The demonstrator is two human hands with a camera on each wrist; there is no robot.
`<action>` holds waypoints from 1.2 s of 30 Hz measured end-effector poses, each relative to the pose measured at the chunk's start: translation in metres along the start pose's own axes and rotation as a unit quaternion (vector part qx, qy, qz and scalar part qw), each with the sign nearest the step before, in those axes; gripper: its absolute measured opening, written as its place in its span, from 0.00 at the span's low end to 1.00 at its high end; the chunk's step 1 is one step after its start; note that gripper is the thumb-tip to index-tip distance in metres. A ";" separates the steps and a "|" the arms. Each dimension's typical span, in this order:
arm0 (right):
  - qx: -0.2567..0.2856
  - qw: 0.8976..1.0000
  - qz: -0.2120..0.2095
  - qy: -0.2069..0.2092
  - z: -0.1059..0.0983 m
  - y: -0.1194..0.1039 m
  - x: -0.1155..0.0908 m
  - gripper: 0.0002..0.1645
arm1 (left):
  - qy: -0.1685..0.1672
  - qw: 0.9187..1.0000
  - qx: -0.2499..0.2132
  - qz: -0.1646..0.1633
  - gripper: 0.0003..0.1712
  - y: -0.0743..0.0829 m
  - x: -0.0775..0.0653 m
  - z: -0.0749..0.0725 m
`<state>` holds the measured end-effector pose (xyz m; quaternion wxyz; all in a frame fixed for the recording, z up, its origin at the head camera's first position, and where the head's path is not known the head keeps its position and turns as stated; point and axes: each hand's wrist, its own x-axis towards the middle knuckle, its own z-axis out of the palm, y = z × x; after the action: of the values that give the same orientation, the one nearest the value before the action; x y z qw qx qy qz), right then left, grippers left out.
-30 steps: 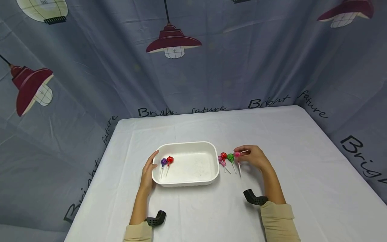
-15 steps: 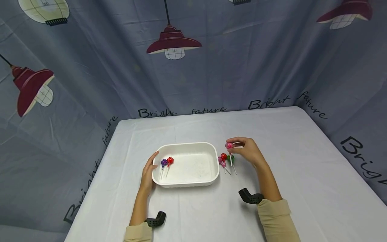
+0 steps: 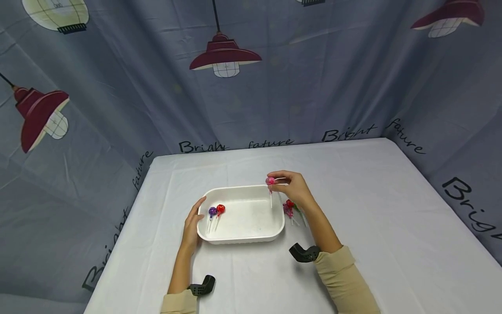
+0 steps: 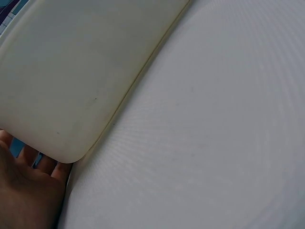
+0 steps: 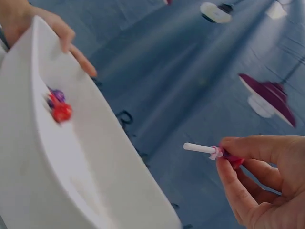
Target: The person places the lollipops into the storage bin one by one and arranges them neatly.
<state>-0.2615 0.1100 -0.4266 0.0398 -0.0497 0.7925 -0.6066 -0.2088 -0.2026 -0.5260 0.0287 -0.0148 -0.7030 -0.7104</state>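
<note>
Above the far right corner of a white tray [image 3: 243,235], my right hand [image 3: 294,187] pinches a pink lollipop [image 3: 270,180] by its head. Its white stick points down in the head view. My left hand [image 3: 191,226] holds the tray's left end, with the thumb at the rim. Inside the tray, at the left, lie a purple lollipop [image 3: 212,211] and a red lollipop [image 3: 221,209]. Right of the tray, on the white cloth, several more lollipops [image 3: 288,209] lie close together, partly behind my right forearm. The right wrist view shows the pinched lollipop [image 5: 228,156] between thumb and fingers.
A white cloth [image 3: 353,174] covers the table. Behind it hangs a grey-blue curtain [image 3: 298,87] printed with lamps and writing. Each wrist carries a black camera mount, one on the left [image 3: 202,285] and one on the right [image 3: 303,253].
My right hand has lifted the pink lollipop off the cloth and carried it left to above the tray's far right corner. My left hand has stayed at the tray's left end.
</note>
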 end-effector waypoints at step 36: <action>0.019 0.993 0.060 -0.101 0.121 0.013 0.028 0.17 | -0.013 1.000 -0.002 0.010 0.31 -0.007 0.002 -0.003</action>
<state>-0.2750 -0.0065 -0.4710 0.1568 -0.0623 0.7742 -0.6100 -0.2111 -0.2056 -0.5325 0.0261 -0.0312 -0.7020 -0.7111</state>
